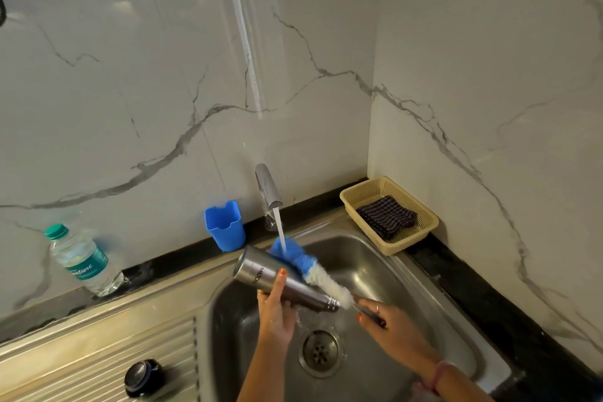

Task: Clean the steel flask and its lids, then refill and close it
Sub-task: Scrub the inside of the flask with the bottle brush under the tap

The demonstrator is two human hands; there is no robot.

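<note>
Holding the steel flask (277,281) in our left grip (275,310), mouth lower right toward our right grip (381,312), which pinches the brush (313,271) lying alongside, outside it.

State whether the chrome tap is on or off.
On: a stream of water falls from the chrome tap onto the blue-and-white bottle brush.

Steel flask (280,281) showing silver-grey w/ dark lettering. Brush (313,268) above it showing blue & white bristles. Cup (225,225) glowing bright blue. Bottle (81,261): clear, teal cap & label. Basket (421,228) beige, holding dark striped cloth (386,215). Wall (163,75) white marble w/ grey veins. Tabletop (489,297) black.
</note>
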